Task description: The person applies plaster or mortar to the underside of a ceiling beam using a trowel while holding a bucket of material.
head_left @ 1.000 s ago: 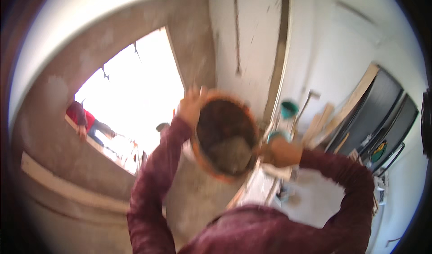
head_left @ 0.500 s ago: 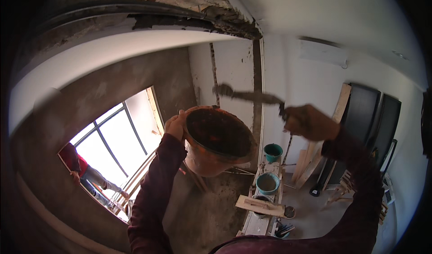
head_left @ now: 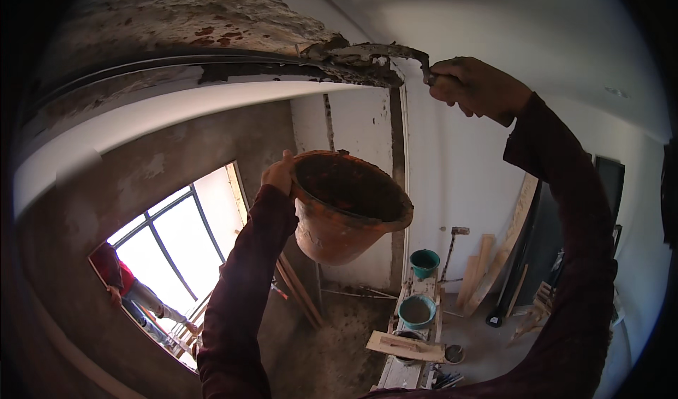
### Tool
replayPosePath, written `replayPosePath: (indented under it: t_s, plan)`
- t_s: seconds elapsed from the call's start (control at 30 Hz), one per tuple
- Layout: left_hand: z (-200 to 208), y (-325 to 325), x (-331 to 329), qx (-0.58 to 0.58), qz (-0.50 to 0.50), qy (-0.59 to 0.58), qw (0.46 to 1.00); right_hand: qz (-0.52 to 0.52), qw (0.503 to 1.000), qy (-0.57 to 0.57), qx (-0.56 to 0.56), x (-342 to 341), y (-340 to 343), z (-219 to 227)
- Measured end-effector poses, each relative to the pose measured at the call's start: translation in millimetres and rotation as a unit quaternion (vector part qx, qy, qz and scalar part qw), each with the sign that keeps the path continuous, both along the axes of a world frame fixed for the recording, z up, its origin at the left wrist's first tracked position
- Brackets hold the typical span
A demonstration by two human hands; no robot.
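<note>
My left hand [head_left: 277, 173] grips the rim of an orange bucket [head_left: 339, 238], its inside dark and coated with mortar. The bucket hangs in the air before me, tilted so that its mouth shows. Raised high on the right, my right hand [head_left: 474, 88] is closed round the handle of a trowel [head_left: 393, 49]. The trowel's blade, smeared with wet mortar, lies against the right end of the rough overhead beam [head_left: 212, 23]. Dark mortar [head_left: 367, 70] clings to the beam's edge beside the blade.
Below stands a plank scaffold [head_left: 402, 375] bearing a green bucket [head_left: 424, 262], a teal bucket with grey liquid [head_left: 417, 310] and a wooden float [head_left: 402, 345]. A hammer [head_left: 455, 242] and boards [head_left: 487, 279] lean by the wall. Another person [head_left: 138, 286] shows through the window opening.
My right hand has lifted the trowel from above the bucket up to the beam. The view has tipped upward a little. My left hand still holds the bucket.
</note>
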State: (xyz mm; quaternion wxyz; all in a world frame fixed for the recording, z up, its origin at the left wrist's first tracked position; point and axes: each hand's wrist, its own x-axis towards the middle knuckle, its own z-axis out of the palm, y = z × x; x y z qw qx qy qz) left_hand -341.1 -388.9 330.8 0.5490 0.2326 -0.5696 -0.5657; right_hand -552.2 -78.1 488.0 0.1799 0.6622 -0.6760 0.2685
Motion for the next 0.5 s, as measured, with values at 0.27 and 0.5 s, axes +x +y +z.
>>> replayPosePath:
  t_s: [0.27, 0.5]
  plan:
    - [-16.0, -17.5, 4.4, 0.001, 0.001, 0.019, 1.000, 0.103, 0.988, 0.114, -0.035, 3.0, -36.8, 2.6]
    - [-19.9, -43.6, 22.5, -0.089, 0.113, -0.136, 0.980, 0.014, 0.999, 0.030, -0.027, 24.0, -48.2, 15.1]
